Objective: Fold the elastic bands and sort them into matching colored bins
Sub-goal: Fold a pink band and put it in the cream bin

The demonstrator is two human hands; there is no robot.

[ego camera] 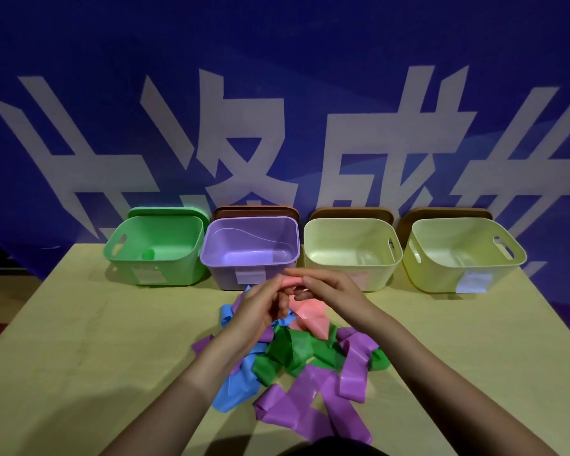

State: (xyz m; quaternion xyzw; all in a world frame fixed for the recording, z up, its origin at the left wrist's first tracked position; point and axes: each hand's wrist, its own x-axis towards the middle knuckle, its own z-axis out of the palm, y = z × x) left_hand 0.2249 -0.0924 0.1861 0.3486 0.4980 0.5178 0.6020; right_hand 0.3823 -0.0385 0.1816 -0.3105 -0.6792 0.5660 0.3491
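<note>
Pink band point(305, 307) is held raised above the pile point(297, 366), its upper fold pinched crosswise between left hand point(260, 304) and right hand point(326, 291), fingers curled around it; bins point(352, 255) are ranged beyond on the table point(79, 340).

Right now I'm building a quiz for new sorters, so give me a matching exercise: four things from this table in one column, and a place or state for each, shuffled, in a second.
Things:
1. green bin
2. purple bin
3. pink band
4. blue band

Places or states:
A. gripped by the left hand and right hand
B. far left of the row, one rolled green band inside
C. lying in the pile under the left forearm
D. second from left, nothing visible inside

Pairs: 1-B, 2-D, 3-A, 4-C
</note>
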